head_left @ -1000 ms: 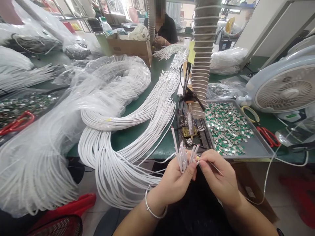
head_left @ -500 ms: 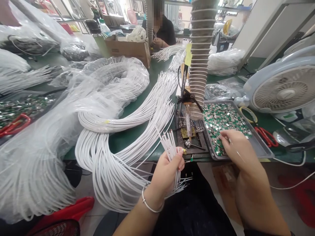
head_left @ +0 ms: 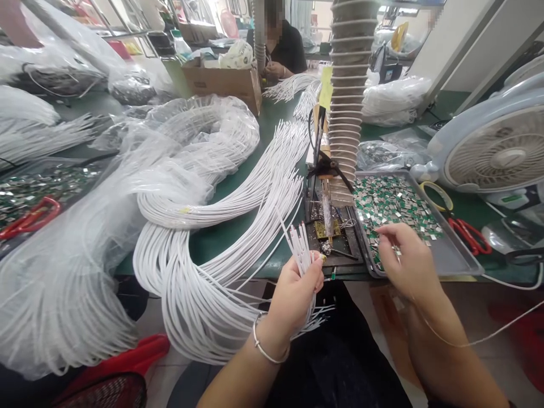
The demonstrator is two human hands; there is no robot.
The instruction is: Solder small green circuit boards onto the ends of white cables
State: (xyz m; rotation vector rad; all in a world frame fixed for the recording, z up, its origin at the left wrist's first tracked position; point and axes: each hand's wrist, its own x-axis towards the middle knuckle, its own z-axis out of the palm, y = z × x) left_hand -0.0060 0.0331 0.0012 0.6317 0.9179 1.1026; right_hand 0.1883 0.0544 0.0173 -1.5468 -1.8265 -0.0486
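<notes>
My left hand is closed around a bunch of thin white cables. Their stripped ends, with reddish tips, point up above my fist. A small green and metal piece shows just beside that hand, at the table edge. My right hand hovers at the near part of a grey tray full of small green and silver connector boards. Its thumb and index tips are close together over the boards; whatever is between them is too small to make out.
A soldering stand stands between my hands, under a ribbed duct hose. Bundled white cables and plastic-wrapped coils fill the left. A fan, red-handled scissors and tape roll lie right. Another person sits opposite.
The whole view has shifted slightly. My left hand keeps its hold on the cables. My right hand stays over the tray, its fingers slightly repositioned among the boards.
</notes>
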